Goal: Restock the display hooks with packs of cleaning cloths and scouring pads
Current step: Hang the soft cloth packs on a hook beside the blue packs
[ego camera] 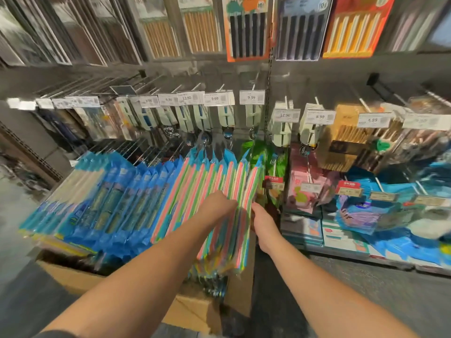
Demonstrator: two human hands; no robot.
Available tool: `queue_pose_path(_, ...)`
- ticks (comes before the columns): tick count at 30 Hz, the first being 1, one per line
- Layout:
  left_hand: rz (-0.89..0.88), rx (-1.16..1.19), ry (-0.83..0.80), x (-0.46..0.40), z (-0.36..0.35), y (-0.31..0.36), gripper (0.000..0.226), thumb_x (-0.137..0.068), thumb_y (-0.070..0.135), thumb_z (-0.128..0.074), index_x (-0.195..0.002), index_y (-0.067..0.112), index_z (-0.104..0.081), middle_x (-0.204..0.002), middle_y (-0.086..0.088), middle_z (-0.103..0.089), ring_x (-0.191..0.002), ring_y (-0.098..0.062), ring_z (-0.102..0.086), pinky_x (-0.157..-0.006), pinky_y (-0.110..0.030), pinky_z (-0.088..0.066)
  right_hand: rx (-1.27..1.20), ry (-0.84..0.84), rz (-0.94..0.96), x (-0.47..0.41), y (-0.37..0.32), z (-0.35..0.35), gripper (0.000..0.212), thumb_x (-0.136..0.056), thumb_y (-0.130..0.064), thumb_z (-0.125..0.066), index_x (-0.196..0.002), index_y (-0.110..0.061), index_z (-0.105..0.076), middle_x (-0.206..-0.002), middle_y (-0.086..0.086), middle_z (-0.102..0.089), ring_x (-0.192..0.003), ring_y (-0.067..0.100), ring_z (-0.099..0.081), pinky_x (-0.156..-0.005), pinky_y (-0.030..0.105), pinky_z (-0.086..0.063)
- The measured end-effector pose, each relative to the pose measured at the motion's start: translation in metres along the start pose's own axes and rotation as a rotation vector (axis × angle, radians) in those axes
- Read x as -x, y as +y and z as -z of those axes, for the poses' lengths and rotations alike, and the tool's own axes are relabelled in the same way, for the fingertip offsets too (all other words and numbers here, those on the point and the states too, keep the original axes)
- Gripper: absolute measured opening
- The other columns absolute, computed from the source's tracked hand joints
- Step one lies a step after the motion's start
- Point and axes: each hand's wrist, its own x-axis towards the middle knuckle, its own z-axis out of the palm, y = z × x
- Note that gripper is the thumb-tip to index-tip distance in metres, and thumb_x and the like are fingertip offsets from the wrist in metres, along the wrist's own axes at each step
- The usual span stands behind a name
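Observation:
Several packs of striped pink, green and blue cleaning cloths [214, 181] hang in a tight row on the lower hooks at the centre. My left hand [218, 206] reaches into this row from the left, its fingers buried between the packs. My right hand [262, 219] holds the right-hand side of the same bundle [229, 242], fingers hidden behind it. Blue-wrapped packs [117, 198] fill the hooks to the left. The view is motion-blurred.
An open cardboard box [190, 311] stands on the floor beneath the packs. Price tags [251, 97] hang on the upper hooks with cutlery packs. Green packs [275, 164], pink packs [302, 189] and blue bags [366, 215] hang at the right. Chopstick packs [249, 28] line the top row.

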Motion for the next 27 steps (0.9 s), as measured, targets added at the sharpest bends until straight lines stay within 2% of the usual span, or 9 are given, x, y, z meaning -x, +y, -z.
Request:
queue_pose_path(3,0.047,-0.064,-0.049,-0.007,-0.006,0.014,0.038,-0.092,0.05,-0.061,-0.092,0.012,-0.059,-0.074,-0.001,-0.055,-0.068,-0.018,-0.056,-0.054,-0.027,-0.041,-0.142,-0.025,-0.051,0.0,0.014,-0.002,0.049,-0.103,-0.056,-0.034,-0.148,-0.039,-0.039,-0.146,-0.013,-0.041,-0.14,0.021,-0.038,-0.117,0.046,-0.029)
queue_pose_path(5,0.081,-0.073,-0.089,-0.006,-0.016,0.023,0.042,-0.091,0.054,-0.062,-0.092,0.012,-0.055,-0.074,-0.001,-0.056,-0.067,-0.018,-0.057,-0.053,-0.027,-0.041,-0.266,-0.05,-0.101,-0.001,0.022,-0.001,0.045,-0.103,-0.055,-0.035,-0.138,-0.033,-0.054,-0.135,-0.004,-0.057,-0.126,0.023,-0.052,-0.111,0.046,-0.039)
queue_pose_path(9,0.125,0.005,-0.062,-0.013,-0.036,0.024,0.071,-0.079,0.053,-0.072,-0.127,0.006,-0.05,-0.099,-0.006,-0.066,-0.084,-0.024,-0.065,-0.066,-0.03,-0.053,-0.372,-0.07,-0.122,-0.004,0.029,0.001,0.039,-0.106,-0.044,-0.033,-0.109,-0.027,-0.067,-0.104,0.007,-0.068,-0.099,0.022,-0.062,-0.097,0.04,-0.048)
queue_pose_path(11,0.119,0.011,0.001,-0.013,-0.04,0.023,0.083,-0.075,0.058,-0.076,-0.131,0.007,-0.043,-0.105,-0.007,-0.067,-0.089,-0.025,-0.067,-0.071,-0.033,-0.057,-0.417,-0.104,-0.11,-0.006,0.029,0.002,0.044,-0.106,-0.043,-0.032,-0.116,-0.023,-0.069,-0.106,0.008,-0.071,-0.102,0.024,-0.064,-0.091,0.04,-0.052)
queue_pose_path(13,0.106,-0.004,0.052,-0.008,-0.039,0.021,0.091,-0.073,0.066,-0.076,-0.134,0.011,-0.038,-0.105,-0.008,-0.067,-0.089,-0.025,-0.069,-0.065,-0.033,-0.058,-0.389,-0.126,-0.087,-0.002,0.026,0.003,0.045,-0.106,-0.042,-0.03,-0.115,-0.02,-0.069,-0.108,0.006,-0.071,-0.104,0.022,-0.064,-0.085,0.037,-0.051)
queue_pose_path(16,0.103,-0.044,0.066,0.003,-0.034,0.02,0.111,-0.071,0.072,-0.076,-0.147,0.006,-0.028,-0.11,-0.014,-0.071,-0.088,-0.025,-0.073,-0.053,-0.031,-0.055,-0.349,-0.138,-0.046,0.006,0.025,0.002,0.043,-0.105,-0.04,-0.027,-0.116,-0.021,-0.064,-0.115,0.004,-0.067,-0.109,0.019,-0.059,-0.098,0.038,-0.046)
queue_pose_path(19,0.098,0.058,0.114,0.012,-0.029,0.016,0.102,-0.067,0.067,-0.083,-0.137,0.005,-0.041,-0.107,-0.016,-0.07,-0.073,-0.022,-0.069,-0.043,-0.028,-0.052,-0.384,-0.198,-0.002,0.013,0.029,0.005,0.047,-0.105,-0.038,-0.026,-0.118,-0.018,-0.066,-0.119,0.007,-0.068,-0.114,0.021,-0.061,-0.106,0.04,-0.045)
queue_pose_path(23,0.087,0.073,0.219,0.028,-0.026,0.01,0.104,-0.059,0.067,-0.086,-0.132,0.011,-0.038,-0.118,-0.013,-0.064,-0.107,-0.03,-0.066,-0.078,-0.042,-0.058,-0.405,-0.266,0.062,0.023,0.03,0.005,0.049,-0.102,-0.04,-0.026,-0.135,-0.025,-0.059,-0.138,0.005,-0.059,-0.126,0.021,-0.054,-0.113,0.042,-0.038)
queue_pose_path(27,0.091,0.079,0.292,0.037,-0.026,0.005,0.077,-0.067,0.044,-0.085,-0.121,0.013,-0.042,-0.109,-0.009,-0.061,-0.096,-0.028,-0.066,-0.075,-0.041,-0.061,-0.356,-0.325,0.133,0.026,0.026,0.008,0.048,-0.109,-0.028,-0.019,-0.153,-0.017,-0.033,-0.148,-0.007,-0.046,-0.12,0.004,-0.053,-0.093,0.017,-0.043)
